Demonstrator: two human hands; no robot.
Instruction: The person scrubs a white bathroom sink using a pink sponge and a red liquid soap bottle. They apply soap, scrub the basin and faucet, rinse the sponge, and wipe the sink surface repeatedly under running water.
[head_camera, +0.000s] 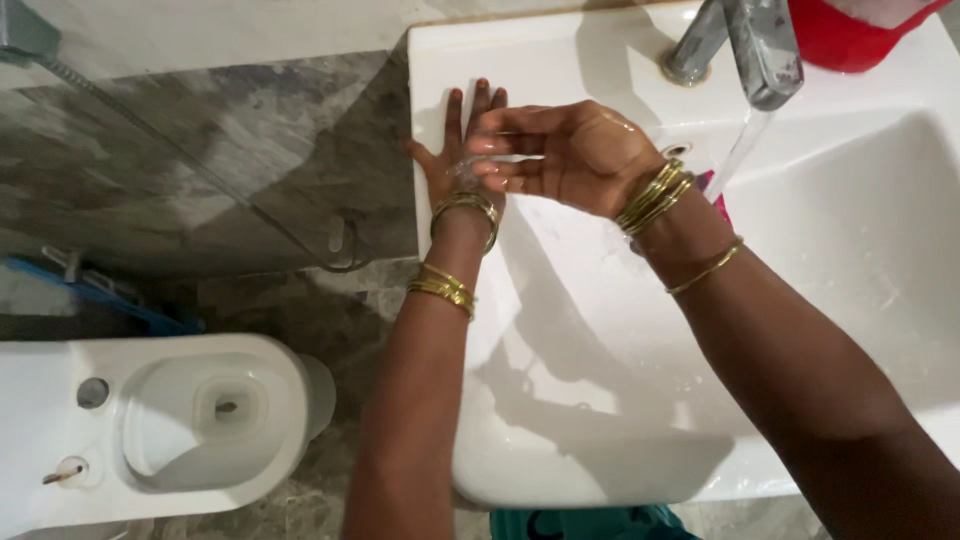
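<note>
I am watching both bangled wrists reaching over the near rim of the white ceramic washbasin (560, 470). The left hand (458, 150) is lying flat, fingers spread, gripping nothing; the right hand (570, 150) is rubbing across it, fingers loosely curled and empty. Farther back, the chrome metal tap (755, 45) is running water into the basin.
</note>
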